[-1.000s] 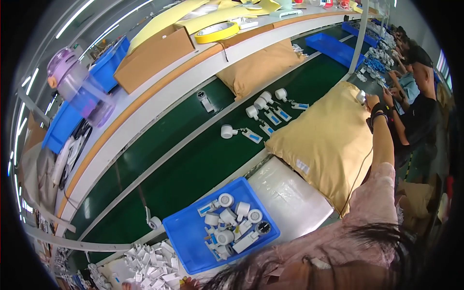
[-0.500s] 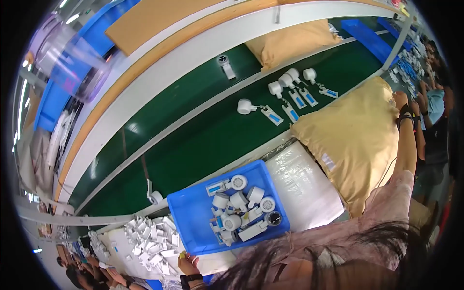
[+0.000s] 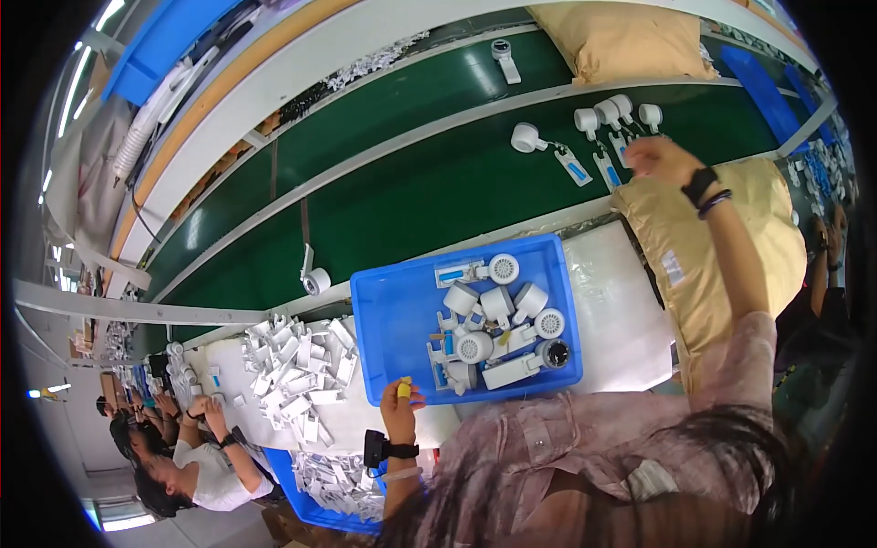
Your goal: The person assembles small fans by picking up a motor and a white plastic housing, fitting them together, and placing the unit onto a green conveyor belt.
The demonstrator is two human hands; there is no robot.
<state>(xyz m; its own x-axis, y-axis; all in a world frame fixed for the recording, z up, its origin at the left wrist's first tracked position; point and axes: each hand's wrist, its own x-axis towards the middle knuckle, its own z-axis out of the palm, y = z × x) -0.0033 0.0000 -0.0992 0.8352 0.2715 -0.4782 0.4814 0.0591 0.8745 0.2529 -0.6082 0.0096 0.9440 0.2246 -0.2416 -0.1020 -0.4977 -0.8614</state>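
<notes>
My right hand [image 3: 665,163] reaches over the green conveyor belt [image 3: 411,201], its fingers loosely stretched above a cluster of white fan-like units. Each has a round head [image 3: 586,121] wired to a flat handle piece [image 3: 606,170] with a blue part. Some handle pieces are partly behind the hand. My left hand [image 3: 402,407] is open, with a yellow cover on one finger, at the front edge of a blue tray [image 3: 388,320]. Jumbled in that tray are several white fan-like units [image 3: 498,306], some with round grilles showing.
White plastic parts [image 3: 297,370] lie heaped left of the tray; a blue bin [image 3: 315,511] below holds more. A yellow-tan bag [image 3: 713,237] lies at right, another bag [image 3: 630,41] at the back. Single units rest on the belts [image 3: 315,280]. A co-worker [image 3: 206,466] sits at left.
My right hand has swung left from beyond the bag to over the units on the belt. My left hand stays by the tray's front edge. The view has shifted.
</notes>
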